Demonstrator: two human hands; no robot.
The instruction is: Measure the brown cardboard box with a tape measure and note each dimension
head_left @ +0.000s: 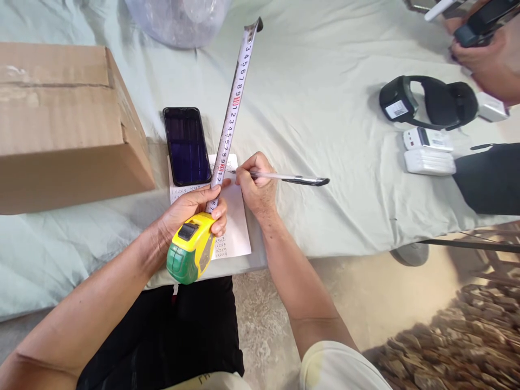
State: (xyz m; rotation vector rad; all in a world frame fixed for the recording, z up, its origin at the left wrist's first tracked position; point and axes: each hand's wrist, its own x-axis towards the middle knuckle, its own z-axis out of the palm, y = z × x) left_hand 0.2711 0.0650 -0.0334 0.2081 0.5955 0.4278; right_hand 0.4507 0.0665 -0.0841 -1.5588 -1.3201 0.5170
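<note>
My left hand (199, 206) is closed around the blade of a yellow and green tape measure (190, 249), just above its case. The blade is pulled out and slants up across the table, its metal hook at the far end. Between the fingers of my right hand (258, 187) is a pen (292, 177), its tip at the upper part of a paper sheet (235, 227). Handwritten rows of numbers show on the sheet, partly hidden by my left hand and the tape. A dark-screened smartphone (187, 146) lies over the sheet's upper left corner.
A cardboard box (60, 124) stands at the left on the cloth-covered table (317, 108). A clear plastic container (179, 21) is at the back. At the right lie a black headset (430, 103) and white devices (430, 160). Another person's hand (487, 59) holds a dark device.
</note>
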